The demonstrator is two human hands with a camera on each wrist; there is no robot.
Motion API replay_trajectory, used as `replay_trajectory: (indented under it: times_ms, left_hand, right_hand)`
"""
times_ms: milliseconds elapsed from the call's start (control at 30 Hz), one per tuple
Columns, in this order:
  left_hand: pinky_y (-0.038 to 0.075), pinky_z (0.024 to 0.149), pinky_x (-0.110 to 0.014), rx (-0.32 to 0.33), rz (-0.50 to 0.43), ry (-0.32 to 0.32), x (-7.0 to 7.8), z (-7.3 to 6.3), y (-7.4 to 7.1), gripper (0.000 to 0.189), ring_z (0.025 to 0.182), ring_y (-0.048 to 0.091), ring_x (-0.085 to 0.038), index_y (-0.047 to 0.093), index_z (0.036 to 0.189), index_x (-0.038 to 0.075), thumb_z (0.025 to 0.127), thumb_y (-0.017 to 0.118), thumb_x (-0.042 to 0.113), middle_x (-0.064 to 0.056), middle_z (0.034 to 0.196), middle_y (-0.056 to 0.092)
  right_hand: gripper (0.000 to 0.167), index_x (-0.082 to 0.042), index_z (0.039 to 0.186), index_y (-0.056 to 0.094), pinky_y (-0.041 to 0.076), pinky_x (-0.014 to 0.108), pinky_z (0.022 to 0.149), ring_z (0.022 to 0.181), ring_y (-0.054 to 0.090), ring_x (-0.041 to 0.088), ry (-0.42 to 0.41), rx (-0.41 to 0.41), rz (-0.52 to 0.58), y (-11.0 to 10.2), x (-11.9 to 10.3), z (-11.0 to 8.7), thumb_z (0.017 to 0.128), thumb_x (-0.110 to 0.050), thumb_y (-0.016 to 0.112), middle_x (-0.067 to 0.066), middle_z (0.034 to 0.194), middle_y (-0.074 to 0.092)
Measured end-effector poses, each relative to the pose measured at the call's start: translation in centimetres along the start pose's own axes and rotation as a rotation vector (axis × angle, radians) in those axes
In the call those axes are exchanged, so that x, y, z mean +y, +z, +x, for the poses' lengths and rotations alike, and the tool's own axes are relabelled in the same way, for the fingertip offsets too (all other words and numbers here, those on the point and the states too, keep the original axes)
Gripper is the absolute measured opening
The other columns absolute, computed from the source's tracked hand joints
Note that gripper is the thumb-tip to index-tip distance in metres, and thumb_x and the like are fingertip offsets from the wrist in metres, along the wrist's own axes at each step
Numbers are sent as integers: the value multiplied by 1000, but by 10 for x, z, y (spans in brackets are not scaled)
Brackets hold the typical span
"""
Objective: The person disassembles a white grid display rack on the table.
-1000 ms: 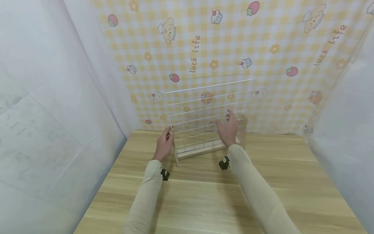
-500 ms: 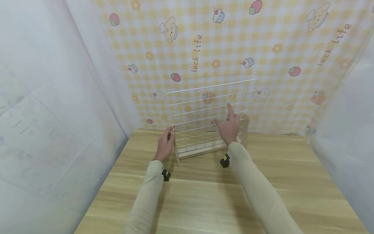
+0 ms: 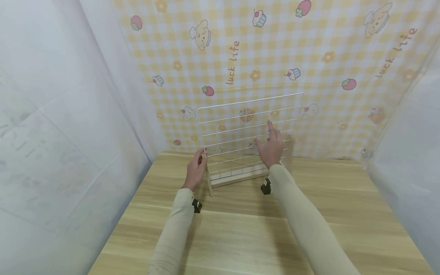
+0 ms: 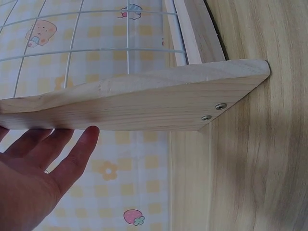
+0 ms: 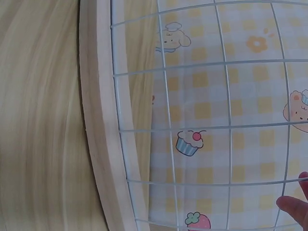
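A white wire grid rack (image 3: 244, 133) with a light wooden frame stands near the back of the table. Its left wooden side panel (image 4: 144, 101) shows two screws near the lower end. My left hand (image 3: 196, 170) holds this panel near its top, thumb in front and fingertips partly hidden behind. In the left wrist view, the fingers (image 4: 84, 149) meet the panel's edge. My right hand (image 3: 270, 151) is in front of the grid's right half, index finger raised and thumb apart. In the right wrist view, its fingertips (image 5: 293, 207) are right by the wires.
The rack's wooden bottom rail (image 3: 240, 175) runs between its side panels. Behind it hangs a yellow checked cloth (image 3: 254, 46) with cartoon prints. White sheets (image 3: 51, 133) enclose both sides of the wooden table (image 3: 233, 236).
My right index finger has straightened and risen a little along the grid. The left hand keeps its place on the side panel. The view has shifted slightly.
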State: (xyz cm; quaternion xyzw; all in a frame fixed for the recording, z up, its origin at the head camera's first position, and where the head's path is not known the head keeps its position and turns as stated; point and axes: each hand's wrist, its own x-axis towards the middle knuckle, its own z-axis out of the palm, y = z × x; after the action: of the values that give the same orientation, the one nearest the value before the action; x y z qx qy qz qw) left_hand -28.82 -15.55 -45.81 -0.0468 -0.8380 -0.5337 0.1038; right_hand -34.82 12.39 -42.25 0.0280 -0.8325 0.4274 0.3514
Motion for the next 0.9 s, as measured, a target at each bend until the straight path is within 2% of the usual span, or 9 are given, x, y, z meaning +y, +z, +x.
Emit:
replay_trajectory:
  times_ms: [233,333,500,700,900]
  left_hand:
    - [43,114,-58,2,2,-1,1,-1,3,49,136,53,-42,39,153,19,107,42,35,-25,143,56]
    - [43,114,-57,-10,6,-5,0,-2,4,50,137,52,-41,37,155,19,107,42,35,-25,142,57]
    - [40,114,-62,-17,4,0,1,-2,3,51,139,49,-43,36,156,19,107,41,35,-26,147,52]
    - [41,114,-63,-5,-4,-6,2,-1,0,51,139,49,-44,37,155,19,107,42,36,-27,146,53]
    - [42,112,-63,-19,-15,-9,-2,-2,1,49,139,48,-45,38,155,23,108,43,35,-26,148,51]
  right_hand:
    - [81,-14,151,45,57,48,80,93,61,38,-3,14,60,-4,-2,1,79,-10,81,23,116,59]
    - [82,-13,151,45,56,44,79,90,59,34,8,13,67,-6,-3,3,77,-9,79,24,116,58]
    - [84,-16,153,42,49,36,78,89,54,29,7,20,99,-11,-13,16,77,-10,78,23,120,57]
    - [84,-18,153,41,46,34,79,90,54,31,5,25,130,-15,-24,29,78,-11,80,26,121,56]
    - [83,-10,151,42,46,33,76,83,52,29,-65,74,131,-21,-30,37,77,-7,80,29,116,57]
